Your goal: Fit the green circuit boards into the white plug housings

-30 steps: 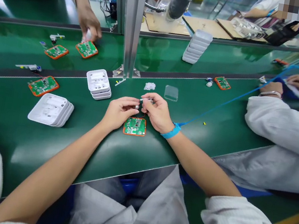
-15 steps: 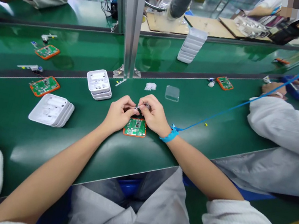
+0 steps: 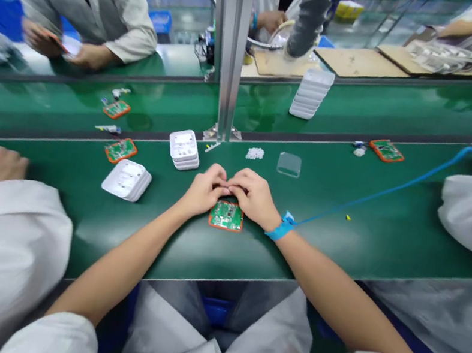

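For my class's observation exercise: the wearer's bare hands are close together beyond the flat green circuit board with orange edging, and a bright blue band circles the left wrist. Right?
The wrist is wrong: in the head view, the bright blue band circles the right wrist. The left hand and right hand are close together beyond the green circuit board.

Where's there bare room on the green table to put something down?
Right of the right hand, between the blue cord and the green table's near edge, it's bare except a tiny yellow bit. Another patch lies between the left forearm and the nearer white tray stack. It's crowded where the left hand and right hand meet, beside the nearest orange-edged board.
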Demonstrator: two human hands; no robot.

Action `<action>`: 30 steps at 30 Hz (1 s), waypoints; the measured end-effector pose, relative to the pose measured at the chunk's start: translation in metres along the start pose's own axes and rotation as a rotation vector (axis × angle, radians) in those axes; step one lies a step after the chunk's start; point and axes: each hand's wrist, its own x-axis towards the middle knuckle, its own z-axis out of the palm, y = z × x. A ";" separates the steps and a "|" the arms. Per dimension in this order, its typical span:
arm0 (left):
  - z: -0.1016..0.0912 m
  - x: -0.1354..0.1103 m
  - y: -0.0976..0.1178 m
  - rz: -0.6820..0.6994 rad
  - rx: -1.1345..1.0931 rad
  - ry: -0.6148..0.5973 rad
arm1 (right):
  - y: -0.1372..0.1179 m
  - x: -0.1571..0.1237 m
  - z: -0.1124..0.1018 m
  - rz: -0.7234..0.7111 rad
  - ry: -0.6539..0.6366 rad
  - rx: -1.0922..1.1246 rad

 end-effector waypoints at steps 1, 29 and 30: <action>-0.008 -0.001 0.007 0.068 0.160 -0.018 | 0.000 0.000 -0.002 -0.014 -0.053 -0.044; 0.009 0.006 0.020 -0.136 0.003 0.379 | 0.017 -0.020 -0.017 -0.309 0.061 -0.433; 0.015 0.003 0.015 -0.158 -0.013 0.389 | 0.019 -0.019 -0.016 -0.302 0.064 -0.460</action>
